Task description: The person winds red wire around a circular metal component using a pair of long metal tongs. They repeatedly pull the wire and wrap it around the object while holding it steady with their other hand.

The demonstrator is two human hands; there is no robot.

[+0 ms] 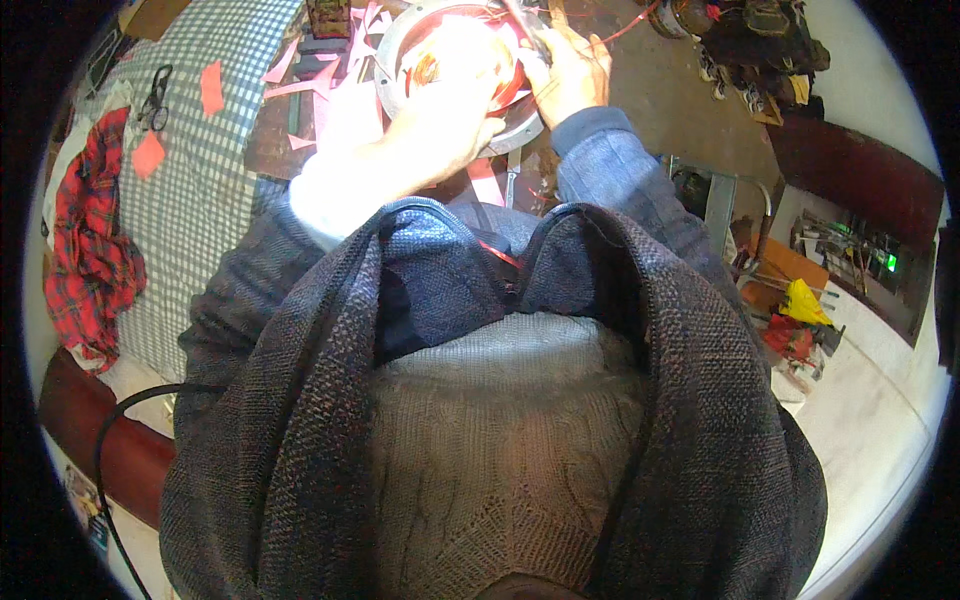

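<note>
At the top centre lies a round metal motor stator (520,135) with copper wire windings (424,72) and a reddish lining inside. My left hand (440,135) reaches over its near rim into the opening; strong glare washes out the fingertips, so what they hold cannot be made out. On the stator's right side, my right hand (575,78) is closed around a grey metal hand tool (527,28), slanted over the rim. The tool's exact kind is unclear, as the upper picture edge cuts it off. Cut pink insulation paper pieces (318,85) lie left of the stator.
A checkered cloth (200,200) spreads at left, bearing orange-pink paper pieces (211,88), a black looped object (158,98) and a red plaid garment (95,240). A metal-framed stand (725,195) is at right, near a yellow item (806,302). A red wire (632,24) runs upper right.
</note>
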